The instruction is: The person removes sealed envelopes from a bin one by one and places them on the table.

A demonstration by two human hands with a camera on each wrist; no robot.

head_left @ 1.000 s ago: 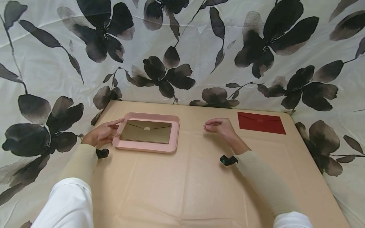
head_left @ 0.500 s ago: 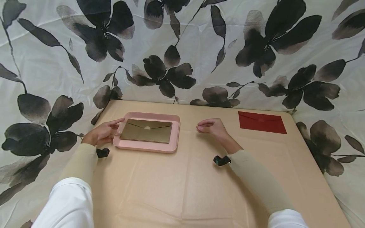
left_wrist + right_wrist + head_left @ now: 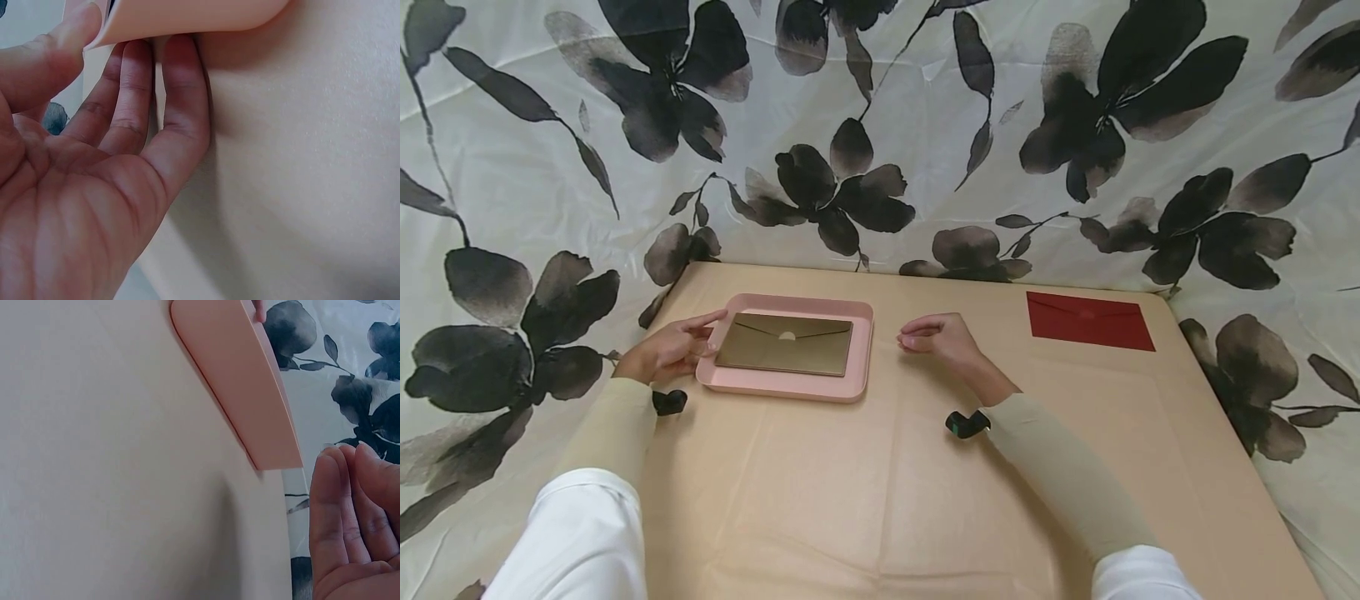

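A pink tray stands on the table toward the left, with a gold envelope lying flap up inside it. At the tray's left end my left hand grips it. In the left wrist view the thumb lies at the tray's rim while the fingers reach to its underside. My right hand hovers just right of the tray, apart from it, holding nothing; the right wrist view shows its fingers extended and the thumb close to them. A red envelope lies at the back right.
A tan cover spreads over the table. Behind and beside it hangs pale cloth printed with dark flowers. A black wrist camera sits under the right wrist, another under the left.
My right hand has moved left across the table, away from the red envelope and closer to the tray. The left hand, tray and both envelopes stay where they were.
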